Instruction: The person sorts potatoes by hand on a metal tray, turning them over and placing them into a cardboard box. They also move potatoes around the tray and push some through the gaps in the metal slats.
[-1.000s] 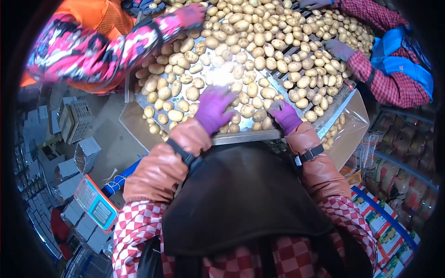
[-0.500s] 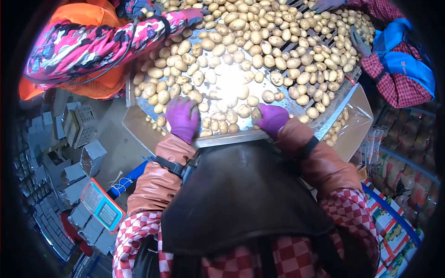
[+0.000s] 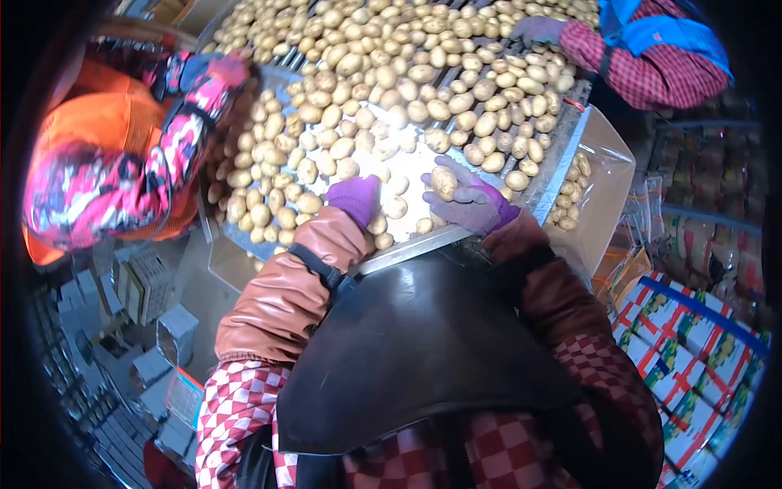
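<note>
Many potatoes lie over a metal sorting table, glaring white under the lamp. My right hand, in a purple and grey glove, is turned palm-up at the near edge. One potato rests between its thumb and fingers. My left hand, gloved in purple, reaches down among loose potatoes left of the glare. Its fingers are hidden behind the back of the glove and washed out by the light, so its grip does not show. A few potatoes lie between my hands.
At left stands a person in an orange vest; at upper right a person's gloved hand touches potatoes. A plastic-lined carton with potatoes adjoins the right edge. Printed cartons lie lower right, a crate lower left.
My view has turned. My right hand has rolled palm-up with a potato in it. My left hand has moved inward, closer to the right. The person at left has drawn an arm back.
</note>
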`<control>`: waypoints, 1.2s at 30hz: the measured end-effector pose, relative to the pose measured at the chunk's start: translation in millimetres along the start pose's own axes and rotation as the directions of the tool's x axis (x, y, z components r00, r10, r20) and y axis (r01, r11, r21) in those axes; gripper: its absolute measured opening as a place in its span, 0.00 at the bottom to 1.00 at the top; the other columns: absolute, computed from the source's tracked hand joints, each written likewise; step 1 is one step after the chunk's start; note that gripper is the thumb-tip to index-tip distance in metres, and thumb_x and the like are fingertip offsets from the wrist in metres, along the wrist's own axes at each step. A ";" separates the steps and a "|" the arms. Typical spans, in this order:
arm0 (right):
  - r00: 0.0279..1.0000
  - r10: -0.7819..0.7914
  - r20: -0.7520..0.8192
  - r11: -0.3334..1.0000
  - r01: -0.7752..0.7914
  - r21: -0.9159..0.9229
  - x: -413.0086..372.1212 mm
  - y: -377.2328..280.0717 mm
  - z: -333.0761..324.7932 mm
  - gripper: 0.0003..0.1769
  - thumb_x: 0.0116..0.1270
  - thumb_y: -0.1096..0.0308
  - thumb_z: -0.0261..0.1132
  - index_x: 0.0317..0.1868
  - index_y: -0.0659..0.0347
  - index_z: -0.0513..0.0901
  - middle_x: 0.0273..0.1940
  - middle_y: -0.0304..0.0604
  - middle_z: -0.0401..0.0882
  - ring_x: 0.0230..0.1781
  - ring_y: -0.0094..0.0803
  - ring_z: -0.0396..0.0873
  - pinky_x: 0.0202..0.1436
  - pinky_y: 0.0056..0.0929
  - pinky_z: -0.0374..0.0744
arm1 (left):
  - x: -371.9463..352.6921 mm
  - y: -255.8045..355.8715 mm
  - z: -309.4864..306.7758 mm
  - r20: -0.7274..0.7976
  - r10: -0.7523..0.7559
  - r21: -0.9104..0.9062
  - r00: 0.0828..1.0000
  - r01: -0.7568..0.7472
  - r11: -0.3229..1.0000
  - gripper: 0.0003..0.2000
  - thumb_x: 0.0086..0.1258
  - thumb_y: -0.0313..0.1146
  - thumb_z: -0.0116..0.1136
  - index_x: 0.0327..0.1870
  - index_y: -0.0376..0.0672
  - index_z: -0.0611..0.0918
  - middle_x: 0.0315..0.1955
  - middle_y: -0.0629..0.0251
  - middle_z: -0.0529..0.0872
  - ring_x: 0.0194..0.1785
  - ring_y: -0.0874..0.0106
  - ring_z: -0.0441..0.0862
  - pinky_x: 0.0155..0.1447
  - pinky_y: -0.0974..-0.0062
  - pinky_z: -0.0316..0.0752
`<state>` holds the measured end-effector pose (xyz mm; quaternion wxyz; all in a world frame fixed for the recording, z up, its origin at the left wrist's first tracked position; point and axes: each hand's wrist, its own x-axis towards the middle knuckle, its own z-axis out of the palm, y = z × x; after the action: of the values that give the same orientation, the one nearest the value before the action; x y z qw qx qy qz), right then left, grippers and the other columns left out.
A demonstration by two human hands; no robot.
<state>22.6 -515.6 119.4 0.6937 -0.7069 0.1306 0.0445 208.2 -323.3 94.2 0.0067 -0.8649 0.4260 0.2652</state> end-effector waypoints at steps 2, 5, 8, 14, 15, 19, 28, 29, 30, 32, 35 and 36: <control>0.997 0.016 0.071 0.691 -0.062 0.721 -5.7 -10.0 -4.4 0.40 0.67 0.65 0.65 0.76 0.52 0.56 0.70 0.53 0.63 0.66 0.43 0.70 0.67 0.39 0.71 | -1.6 -0.8 -14.8 0.034 0.009 -0.091 0.999 -0.006 0.996 0.21 0.51 0.42 0.69 0.47 0.51 0.79 0.39 0.54 0.83 0.44 0.53 0.83 0.45 0.57 0.78; 0.999 0.038 0.010 0.298 -0.021 0.954 -14.4 -10.4 -4.9 0.33 0.72 0.59 0.59 0.75 0.50 0.59 0.69 0.52 0.64 0.65 0.47 0.70 0.66 0.43 0.71 | -7.1 -24.6 -1.5 -0.187 0.035 -0.444 0.982 -0.116 0.889 0.22 0.48 0.42 0.71 0.44 0.44 0.81 0.39 0.53 0.83 0.42 0.59 0.84 0.48 0.61 0.79; 0.986 0.160 -0.038 0.145 0.014 0.989 -19.3 -3.9 -7.8 0.27 0.76 0.54 0.53 0.71 0.51 0.65 0.67 0.54 0.67 0.63 0.50 0.72 0.66 0.46 0.72 | -11.3 -1.6 -40.6 -0.070 0.177 -0.843 0.982 -0.153 0.515 0.23 0.50 0.35 0.73 0.47 0.38 0.79 0.39 0.66 0.82 0.44 0.74 0.79 0.51 0.73 0.76; 0.913 0.388 -0.129 0.041 0.122 0.992 -32.9 -21.5 -5.5 0.27 0.77 0.48 0.49 0.68 0.54 0.68 0.64 0.54 0.70 0.61 0.52 0.72 0.66 0.51 0.71 | -2.3 69.6 -61.7 -0.222 0.377 -0.864 0.899 -0.361 0.351 0.23 0.56 0.23 0.70 0.53 0.40 0.75 0.44 0.68 0.79 0.44 0.78 0.77 0.48 0.78 0.76; 0.898 0.415 -0.146 0.045 0.140 0.989 -35.9 -22.9 -6.9 0.27 0.77 0.49 0.50 0.68 0.55 0.68 0.63 0.55 0.70 0.61 0.52 0.72 0.66 0.52 0.71 | 1.0 76.2 -58.9 -0.255 0.415 -0.860 0.874 -0.401 0.316 0.23 0.56 0.24 0.70 0.53 0.40 0.75 0.43 0.68 0.79 0.40 0.80 0.78 0.44 0.80 0.77; 0.866 0.407 -0.291 0.396 0.120 0.911 -52.8 -8.5 -8.4 0.22 0.74 0.49 0.55 0.56 0.58 0.78 0.49 0.49 0.81 0.47 0.41 0.81 0.48 0.34 0.80 | 0.1 84.5 -48.8 -0.135 0.412 -0.913 0.901 -0.275 0.302 0.22 0.58 0.26 0.69 0.53 0.40 0.74 0.42 0.66 0.81 0.36 0.79 0.77 0.39 0.80 0.74; 0.676 0.561 -0.478 0.506 0.177 0.844 -143.4 20.3 -32.9 0.30 0.70 0.37 0.57 0.48 0.58 0.78 0.37 0.43 0.79 0.24 0.25 0.75 0.15 0.16 0.64 | -0.4 117.2 -50.4 0.042 0.453 -0.990 0.891 -0.024 0.140 0.21 0.57 0.22 0.69 0.52 0.37 0.74 0.42 0.64 0.84 0.46 0.75 0.81 0.50 0.76 0.77; 0.690 0.569 -0.447 0.381 0.260 0.887 -166.6 25.8 -43.9 0.32 0.69 0.34 0.56 0.51 0.57 0.77 0.42 0.42 0.79 0.29 0.27 0.76 0.17 0.14 0.66 | 0.7 115.7 -51.3 0.089 0.458 -0.988 0.885 0.021 0.152 0.22 0.57 0.21 0.69 0.52 0.38 0.74 0.44 0.63 0.83 0.46 0.75 0.81 0.50 0.76 0.77; 0.675 0.509 -0.534 0.369 0.389 0.844 -189.8 33.0 -52.7 0.31 0.69 0.36 0.56 0.53 0.56 0.76 0.43 0.41 0.78 0.33 0.29 0.77 0.20 0.15 0.70 | 2.8 112.3 -48.5 0.090 0.457 -0.989 0.885 0.025 0.148 0.22 0.57 0.20 0.68 0.52 0.38 0.74 0.45 0.63 0.83 0.47 0.74 0.81 0.50 0.75 0.77; 0.807 0.200 -0.556 0.267 0.501 0.823 -244.7 84.7 -88.2 0.26 0.77 0.42 0.48 0.55 0.57 0.75 0.49 0.40 0.76 0.42 0.27 0.77 0.36 0.20 0.78 | 15.3 98.0 -27.9 0.021 0.475 -0.987 0.880 -0.057 0.147 0.22 0.58 0.18 0.68 0.53 0.39 0.74 0.50 0.61 0.82 0.48 0.73 0.81 0.52 0.74 0.78; 0.529 0.296 -0.795 0.438 0.665 0.605 -311.6 84.7 -144.0 0.24 0.76 0.47 0.50 0.59 0.55 0.71 0.51 0.40 0.75 0.46 0.28 0.75 0.41 0.25 0.77 | 19.0 96.9 -17.2 -0.112 0.487 -0.972 0.866 -0.197 0.128 0.19 0.59 0.19 0.64 0.51 0.36 0.74 0.41 0.61 0.84 0.42 0.73 0.83 0.49 0.74 0.80; 0.454 0.271 -0.848 0.583 0.624 0.521 -331.3 83.8 -163.8 0.23 0.76 0.48 0.50 0.60 0.55 0.70 0.52 0.40 0.74 0.47 0.29 0.75 0.43 0.26 0.77 | 18.5 98.3 -18.2 -0.113 0.489 -0.972 0.865 -0.199 0.127 0.20 0.59 0.20 0.64 0.52 0.35 0.73 0.41 0.60 0.84 0.42 0.72 0.83 0.49 0.73 0.80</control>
<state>-336.1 -637.6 124.6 0.7569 -0.2489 0.3821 -0.4681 152.8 -403.7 122.3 -0.5416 -0.5157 0.3515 0.5631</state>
